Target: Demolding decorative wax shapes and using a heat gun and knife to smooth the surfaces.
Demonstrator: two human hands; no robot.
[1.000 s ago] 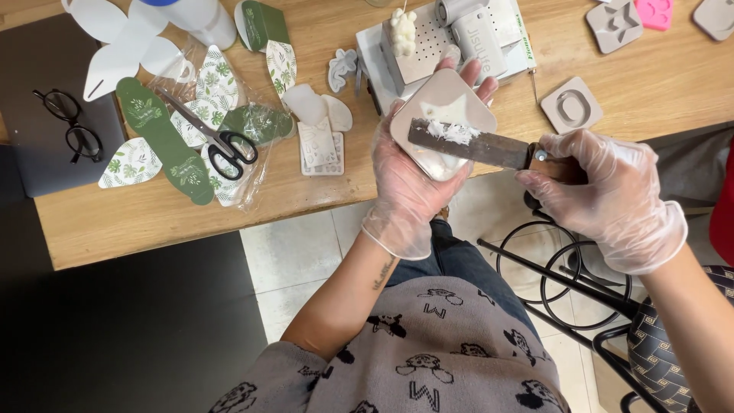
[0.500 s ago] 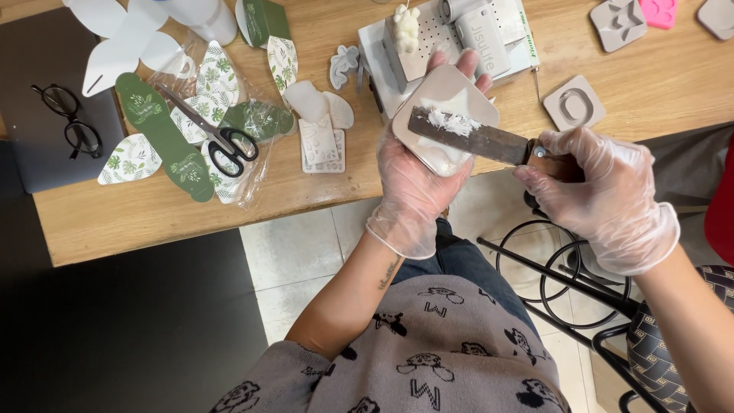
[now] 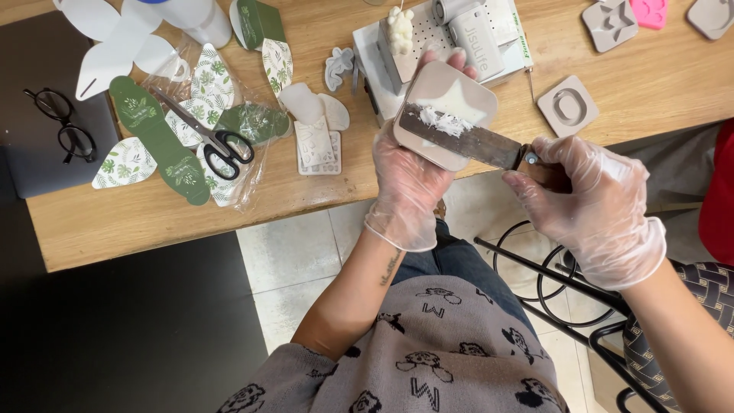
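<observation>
L hand gloved, cupping square grey mould over table edge | R hand gripping knife, blade flat on mould w/ white shavings | risk: blade slips twd L fingers; shavings likely drop to floor

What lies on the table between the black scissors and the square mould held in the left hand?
In the head view, between the scissors and the held mould lie white cast pieces above a small white tray, resting on the wooden table.

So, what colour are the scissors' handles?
Black; the scissors show best in the head view.
</observation>
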